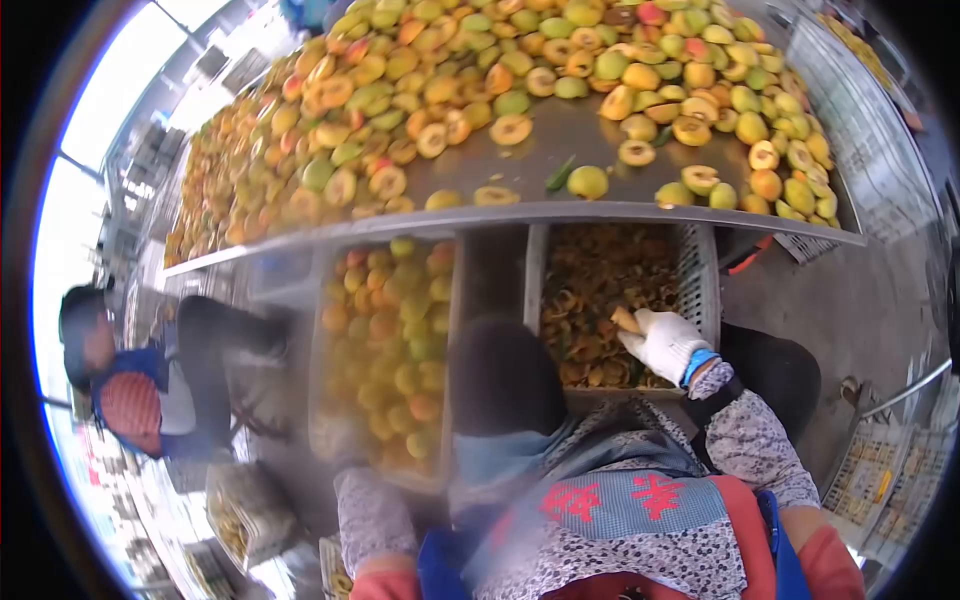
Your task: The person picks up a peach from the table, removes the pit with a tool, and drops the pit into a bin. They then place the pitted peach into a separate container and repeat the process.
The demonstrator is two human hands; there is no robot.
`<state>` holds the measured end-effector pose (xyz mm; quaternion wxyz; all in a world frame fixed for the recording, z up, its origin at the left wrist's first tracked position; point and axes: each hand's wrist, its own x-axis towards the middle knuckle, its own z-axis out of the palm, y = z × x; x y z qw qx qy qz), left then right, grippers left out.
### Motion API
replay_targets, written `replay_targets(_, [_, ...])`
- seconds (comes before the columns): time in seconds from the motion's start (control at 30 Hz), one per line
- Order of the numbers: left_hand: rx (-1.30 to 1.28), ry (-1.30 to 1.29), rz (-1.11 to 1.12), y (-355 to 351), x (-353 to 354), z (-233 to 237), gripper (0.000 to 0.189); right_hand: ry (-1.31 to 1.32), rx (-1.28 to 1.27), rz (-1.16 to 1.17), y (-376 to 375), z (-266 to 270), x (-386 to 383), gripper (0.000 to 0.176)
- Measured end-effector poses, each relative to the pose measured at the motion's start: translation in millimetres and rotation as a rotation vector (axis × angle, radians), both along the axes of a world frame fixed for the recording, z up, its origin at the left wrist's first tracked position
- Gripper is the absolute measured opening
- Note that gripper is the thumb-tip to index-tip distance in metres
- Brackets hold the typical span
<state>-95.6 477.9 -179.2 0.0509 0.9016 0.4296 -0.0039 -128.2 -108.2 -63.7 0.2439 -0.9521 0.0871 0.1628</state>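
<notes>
My right hand, in a white glove with a blue band at the wrist, is over a crate of brown fruit scraps. Its fingers are closed on a small orange-tan piece, whose kind I cannot make out. My left hand is smeared by motion at the near left corner of a light crate. Whole yellow, green and orange fruits, like apricots or peaches, fill that crate. Whether the left hand holds one is hidden by blur.
Ahead, a metal table carries a heap of halved and whole fruit, with a raised front edge. A seated person is at the left. White crates stand at the right, and a filled sack at the lower left.
</notes>
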Motion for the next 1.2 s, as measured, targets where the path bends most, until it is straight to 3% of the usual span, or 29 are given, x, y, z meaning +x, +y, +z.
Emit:
replay_targets(0.03, [0.175,0.045,-0.045,-75,9,68,0.057,-0.004,0.024,0.02,-2,5,0,0.043])
replay_targets(0.07, [0.213,-0.341,-0.147,-49,44,30,0.054,-0.011,0.03,0.023,-3,10,-1,0.043])
replay_targets(0.1, [-0.04,-0.652,-0.318,-128,55,91,0.049,-0.018,0.034,0.031,-4,14,0,0.043])
replay_targets(0.2, [-0.23,-0.856,-0.939,-248,120,150,0.038,-0.17,0.079,0.045,-7,13,0,0.04])
replay_targets(0.23, [-0.519,-0.946,-0.933,-304,129,179,0.034,-0.23,0.093,0.045,-7,19,-1,0.039])
replay_targets(0.3, [-0.787,-0.751,-1.127,-389,147,216,0.034,-0.212,0.071,0.003,-10,26,-1,0.038])
replay_targets(0.37, [-0.43,-0.627,-1.305,-443,185,231,0.035,-0.243,0.078,-0.021,-18,28,-4,0.038])
replay_targets(0.43, [-0.328,-0.554,-1.254,-463,239,219,0.045,-0.255,0.121,-0.061,-27,39,-7,0.037])
replay_targets(0.5, [-0.045,-0.415,-1.084,-462,306,177,0.043,-0.236,0.111,-0.075,-30,45,-4,0.037])
replay_targets(0.53, [-0.033,-0.411,-1.09,-457,316,170,0.043,-0.231,0.126,-0.078,-31,46,-5,0.034])
replay_targets(0.6, [-0.128,0.011,-1.114,-456,324,165,0.044,-0.199,0.16,-0.083,-32,48,-4,0.031])
replay_targets(0.7, [-0.14,0.14,-1.228,-465,319,165,0.043,-0.222,0.189,-0.075,-29,52,-2,0.032])
replay_targets(0.77, [-0.202,0.167,-1.19,-470,287,182,0.042,-0.295,0.196,-0.08,-26,48,0,0.029])
replay_targets(0.83, [-0.74,-0.061,-1.175,-463,275,176,0.031,-0.366,0.197,-0.087,-23,50,1,0.028])
replay_targets(0.87, [-0.741,-0.059,-1.175,-455,267,172,0.031,-0.43,0.257,-0.139,-21,54,4,0.025])
replay_targets(0.9, [-0.988,-0.191,-1.303,-447,252,174,0.034,-0.493,0.317,-0.192,-18,58,6,0.023])
replay_targets(0.97, [-1.282,-0.359,-1.021,-462,189,207,0.031,-0.636,0.387,-0.203,-11,60,12,0.02])
replay_targets(1.07, [-1.453,-0.492,-0.899,-469,120,215,0.027,-0.683,0.565,-0.247,2,64,22,0.02])
replay_targets(1.13, [-1.653,-0.471,-0.752,-469,88,226,0.029,-0.634,0.459,-0.232,4,63,23,0.019])
replay_targets(1.17, [-1.655,-0.468,-0.743,-465,85,222,0.029,-0.594,0.354,-0.22,5,61,24,0.018])
replay_targets(1.2, [-1.638,-0.517,-0.817,-461,83,215,0.031,-0.594,0.422,-0.233,5,55,25,0.027])
